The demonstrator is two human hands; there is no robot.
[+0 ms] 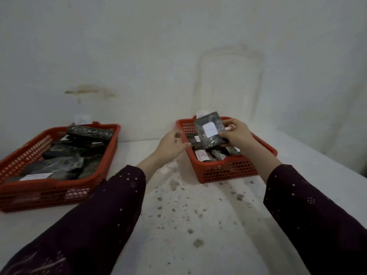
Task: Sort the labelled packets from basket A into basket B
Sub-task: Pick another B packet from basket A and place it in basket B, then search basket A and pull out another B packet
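On the left of a stained white counter [178, 215], basket A [17, 187], a red perforated tray with a paper tag on the wall behind it, holds a heap of dark plastic packets [65, 155], one white label showing near its front edge. By the look of that pile, much of the sorting remains to be done. At centre, the person's left hand [172, 144], reaching out of a dark dotted sleeve [95, 215], is loosely curled with fingers relaxed beside the near-left rim of basket B [228, 171]; whether its fingertips touch a packet at that rim is too blurred to tell. Above that basket, the right hand [237, 133] pinches a dark packet [209, 129] by its right edge, thumb on the front, holding it nearly upright with its white label facing the camera; the writing on it cannot be read. Beneath it, several packets [216, 153] already lie in basket B, one bearing a label that appears to read "B". The raised packet looks ready to be set down among them.
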